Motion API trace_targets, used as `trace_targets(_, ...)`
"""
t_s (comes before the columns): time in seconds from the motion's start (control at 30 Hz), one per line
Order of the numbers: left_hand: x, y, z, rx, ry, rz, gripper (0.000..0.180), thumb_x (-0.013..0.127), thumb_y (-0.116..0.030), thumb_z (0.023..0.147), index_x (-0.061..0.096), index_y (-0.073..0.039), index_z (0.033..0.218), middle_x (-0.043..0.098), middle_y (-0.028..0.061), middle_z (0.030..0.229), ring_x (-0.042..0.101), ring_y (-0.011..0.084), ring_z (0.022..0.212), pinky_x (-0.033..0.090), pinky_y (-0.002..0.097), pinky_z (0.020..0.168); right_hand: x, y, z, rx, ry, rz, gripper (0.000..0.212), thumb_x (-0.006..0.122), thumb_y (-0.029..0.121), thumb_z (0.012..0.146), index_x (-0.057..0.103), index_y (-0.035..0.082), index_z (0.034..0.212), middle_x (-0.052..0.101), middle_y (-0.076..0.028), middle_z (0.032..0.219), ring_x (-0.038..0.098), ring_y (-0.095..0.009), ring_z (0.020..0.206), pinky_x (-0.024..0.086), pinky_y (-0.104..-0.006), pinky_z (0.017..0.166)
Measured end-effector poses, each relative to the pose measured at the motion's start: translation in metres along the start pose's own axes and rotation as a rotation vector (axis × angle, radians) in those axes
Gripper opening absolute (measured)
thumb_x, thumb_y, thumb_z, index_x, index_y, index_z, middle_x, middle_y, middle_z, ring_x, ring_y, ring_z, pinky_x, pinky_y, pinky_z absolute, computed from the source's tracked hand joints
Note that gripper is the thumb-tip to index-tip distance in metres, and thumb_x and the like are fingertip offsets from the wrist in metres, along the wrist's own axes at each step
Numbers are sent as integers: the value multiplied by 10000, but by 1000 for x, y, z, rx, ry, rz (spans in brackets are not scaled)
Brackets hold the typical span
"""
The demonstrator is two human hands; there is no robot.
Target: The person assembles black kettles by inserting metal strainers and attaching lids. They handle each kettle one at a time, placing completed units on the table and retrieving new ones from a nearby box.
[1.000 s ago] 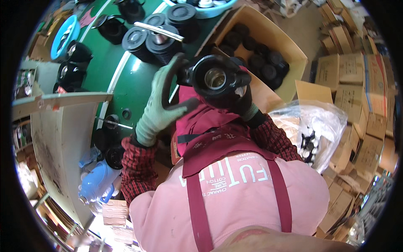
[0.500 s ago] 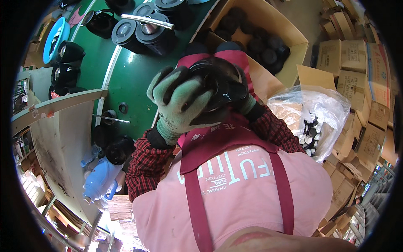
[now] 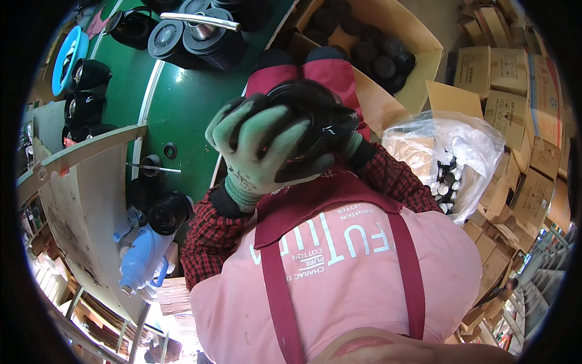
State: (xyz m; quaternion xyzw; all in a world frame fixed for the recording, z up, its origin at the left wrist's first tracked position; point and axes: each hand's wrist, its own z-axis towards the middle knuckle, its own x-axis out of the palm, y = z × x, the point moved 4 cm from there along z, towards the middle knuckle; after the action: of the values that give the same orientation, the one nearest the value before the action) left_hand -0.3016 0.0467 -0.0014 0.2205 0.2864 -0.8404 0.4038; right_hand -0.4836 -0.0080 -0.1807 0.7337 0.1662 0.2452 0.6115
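Both of my hands wear green gloves with black fingertips. My left hand [image 3: 260,142] wraps over the top of a round black part [image 3: 312,115] held close to my chest. My right hand [image 3: 348,142] is mostly hidden behind that part and grips it from the far side. Below them are my pink apron and red plaid sleeves. The part's face is covered by my left fingers.
A green work surface [image 3: 182,103] carries stacked black round parts [image 3: 203,33] at the top. An open cardboard box [image 3: 418,54] holds several more black parts. A clear plastic bag [image 3: 451,161] of small pieces sits at right, beside stacked cartons [image 3: 515,97]. A blue tool [image 3: 142,258] lies lower left.
The black part has come down from arm's length to my chest. My left hand moved from its side to cover its top.
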Motion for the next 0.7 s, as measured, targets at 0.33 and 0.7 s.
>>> trace_targets(0.33,11,5,-3,-406,117,-417,1127,992,-263,603,398,48,1509,486,235,1424,582,346,1275,543,417,1019,-34,-32,0,-162,-9,-126,590,564,366,1043,457,2,1494,591,-158,1439,598,-267,1286,465,-393,1108)
trace_targets(0.7,61,44,-103,-342,503,-375,1025,931,-297,709,392,-55,1545,452,195,1535,456,405,1383,367,494,1155,-60,105,72,-527,261,-928,453,760,309,884,691,59,1255,686,-175,1238,637,-325,1199,482,-426,1060)
